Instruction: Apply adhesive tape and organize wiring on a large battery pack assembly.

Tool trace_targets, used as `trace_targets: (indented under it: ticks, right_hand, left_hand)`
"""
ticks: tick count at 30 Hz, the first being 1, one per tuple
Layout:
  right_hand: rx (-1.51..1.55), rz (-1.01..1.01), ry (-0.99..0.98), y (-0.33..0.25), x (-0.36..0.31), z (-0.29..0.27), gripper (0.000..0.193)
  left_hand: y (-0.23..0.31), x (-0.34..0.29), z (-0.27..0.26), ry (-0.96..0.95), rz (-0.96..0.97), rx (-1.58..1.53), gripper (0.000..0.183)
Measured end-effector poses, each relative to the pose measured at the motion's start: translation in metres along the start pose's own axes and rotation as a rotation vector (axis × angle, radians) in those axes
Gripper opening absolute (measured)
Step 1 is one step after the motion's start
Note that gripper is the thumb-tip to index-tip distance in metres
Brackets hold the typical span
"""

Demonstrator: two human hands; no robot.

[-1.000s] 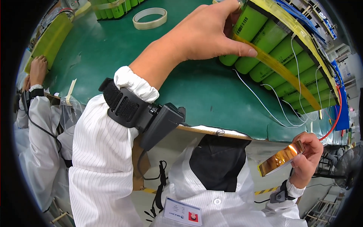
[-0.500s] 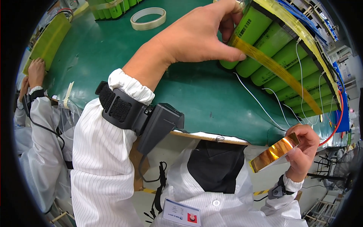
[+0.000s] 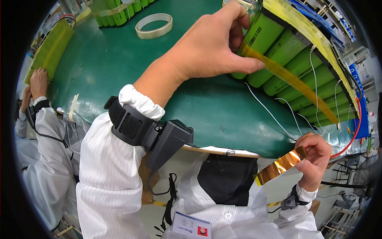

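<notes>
Under the thumb and forefinger of the left hand (image 3: 207,51), pinched shut, an amber tape strip (image 3: 286,77) lies pressed across the green battery cells (image 3: 296,65). The right hand (image 3: 314,155) grips a loose amber tape piece (image 3: 280,166) by one end, the rest jutting beyond its fingertips. Both look thin, light, sticky and easily creased, so best held at the ends.

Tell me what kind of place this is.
Probably a battery pack assembly workshop: a row of green cells lies wired on a green mat, the left hand presses amber tape across them, and both workers wear white cleanroom coats.
</notes>
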State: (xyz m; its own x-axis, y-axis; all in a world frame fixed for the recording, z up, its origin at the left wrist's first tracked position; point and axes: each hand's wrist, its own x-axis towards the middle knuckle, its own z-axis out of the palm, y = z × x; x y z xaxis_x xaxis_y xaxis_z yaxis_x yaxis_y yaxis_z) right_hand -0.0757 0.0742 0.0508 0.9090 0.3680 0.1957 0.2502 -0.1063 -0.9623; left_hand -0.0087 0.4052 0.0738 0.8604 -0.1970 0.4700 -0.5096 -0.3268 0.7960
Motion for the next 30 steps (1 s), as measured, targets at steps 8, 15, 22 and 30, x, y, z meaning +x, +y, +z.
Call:
trace_targets:
  ticks: [8, 15, 22, 30]
  right_hand:
    - [0.033, -0.007, -0.011, -0.001, 0.0, 0.0, 0.043]
    - [0.028, -0.044, -0.038, -0.004, 0.003, 0.0, 0.039]
    - [0.041, -0.041, -0.057, -0.004, 0.002, 0.0, 0.037]
    - [0.059, -0.039, -0.055, -0.004, 0.001, -0.001, 0.037]
  left_hand:
    - [-0.021, 0.007, 0.007, 0.106, 0.096, 0.08, 0.062]
    - [-0.019, 0.007, 0.005, 0.132, 0.077, 0.154, 0.066]
    - [-0.015, 0.006, 0.004, 0.119, 0.008, 0.135, 0.064]
    - [-0.014, 0.006, -0.001, 0.105, -0.029, 0.057, 0.062]
